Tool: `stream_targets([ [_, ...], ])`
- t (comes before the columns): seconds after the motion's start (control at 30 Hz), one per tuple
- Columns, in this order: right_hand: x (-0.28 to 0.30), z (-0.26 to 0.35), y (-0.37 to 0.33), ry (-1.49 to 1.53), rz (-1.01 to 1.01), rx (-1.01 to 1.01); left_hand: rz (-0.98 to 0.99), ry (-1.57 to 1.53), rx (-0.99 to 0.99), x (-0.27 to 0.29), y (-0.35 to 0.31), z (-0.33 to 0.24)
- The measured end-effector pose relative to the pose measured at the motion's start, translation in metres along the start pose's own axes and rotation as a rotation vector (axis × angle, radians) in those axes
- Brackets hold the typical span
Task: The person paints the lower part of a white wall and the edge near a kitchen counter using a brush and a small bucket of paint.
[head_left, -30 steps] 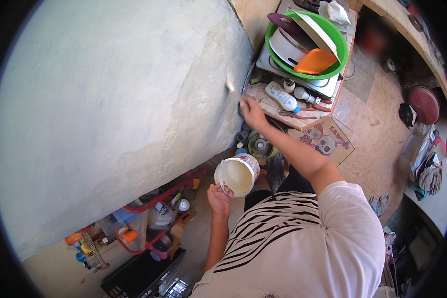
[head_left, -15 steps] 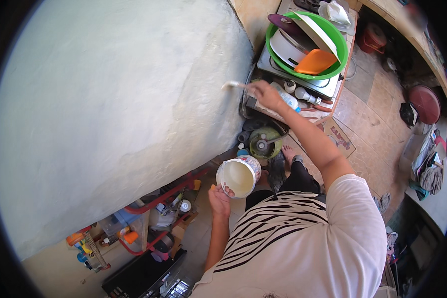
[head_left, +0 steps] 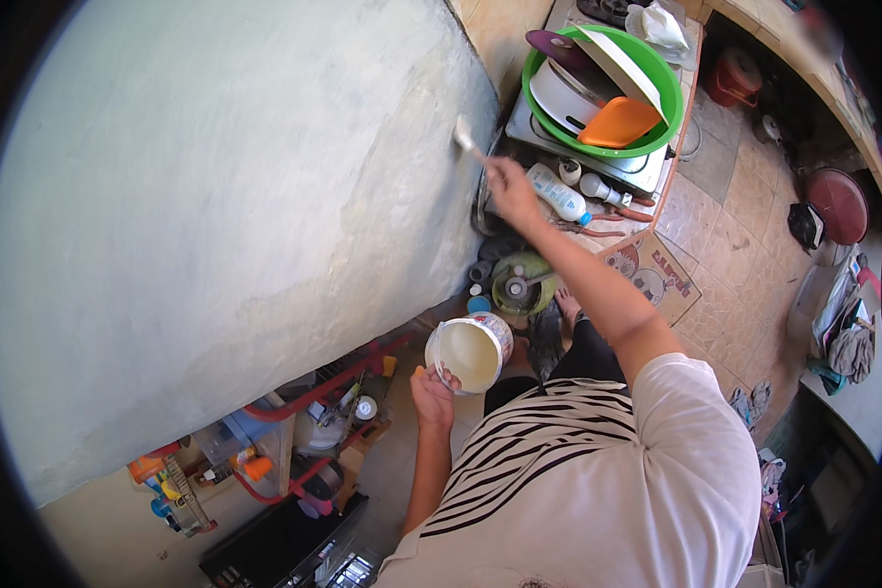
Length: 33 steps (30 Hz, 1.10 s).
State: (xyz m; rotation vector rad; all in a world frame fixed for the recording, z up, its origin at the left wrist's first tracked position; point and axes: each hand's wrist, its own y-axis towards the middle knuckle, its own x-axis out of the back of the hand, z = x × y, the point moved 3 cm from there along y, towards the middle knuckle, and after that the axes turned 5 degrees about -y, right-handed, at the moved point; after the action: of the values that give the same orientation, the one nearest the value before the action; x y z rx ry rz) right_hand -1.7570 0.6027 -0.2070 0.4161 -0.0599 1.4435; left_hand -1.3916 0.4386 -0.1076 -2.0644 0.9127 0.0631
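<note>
My right hand (head_left: 512,188) is closed round the handle of a paintbrush (head_left: 464,134). Its white-coated bristles lie at the pale wall (head_left: 265,176), near the wall's right edge; whether they touch it I cannot tell for sure. Patches of the wall look whiter, others greyer. Low in front of my body, my left hand (head_left: 434,394) grips the rim of a paint bucket (head_left: 501,345), fingers at its near left side. The bucket is tilted a little and holds off-white paint (head_left: 465,358).
Right of the wall stands a stove (head_left: 647,174) carrying a green basin (head_left: 671,93) with dishes. A white bottle (head_left: 559,193), a light bulb (head_left: 598,186) and pliers (head_left: 622,214) lie before it. Below sits a green gas cylinder (head_left: 519,284). A red rack (head_left: 314,470) with clutter stands lower left.
My right hand has moved slightly left, and the brush head has swung up and to the right along the wall. The left hand and bucket have hardly moved.
</note>
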Motion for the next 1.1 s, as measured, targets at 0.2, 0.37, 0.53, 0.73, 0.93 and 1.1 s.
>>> stream_targets([
  [0.2,0.010,0.053,-0.087,0.110,0.306,-0.201,0.006,-0.030,-0.002,0.012,0.001,0.007],
  [0.37,0.022,0.010,-0.030,-0.030,0.082,-0.397,0.017,-0.045,-0.001,0.008,-0.002,0.006],
  [0.53,0.005,-0.026,0.040,0.052,0.055,-0.650,-0.020,-0.082,-0.006,0.012,-0.003,0.009],
  [0.73,-0.018,-0.051,0.082,0.186,0.164,-0.806,0.001,-0.064,0.004,0.018,-0.002,0.008],
  [0.93,-0.008,0.000,0.081,0.045,-0.054,-0.379,-0.009,-0.069,0.000,0.021,0.000,0.011],
  [1.1,0.017,0.061,0.048,-0.001,-0.094,-0.066,-0.015,-0.070,0.004,0.021,0.001,0.012],
])
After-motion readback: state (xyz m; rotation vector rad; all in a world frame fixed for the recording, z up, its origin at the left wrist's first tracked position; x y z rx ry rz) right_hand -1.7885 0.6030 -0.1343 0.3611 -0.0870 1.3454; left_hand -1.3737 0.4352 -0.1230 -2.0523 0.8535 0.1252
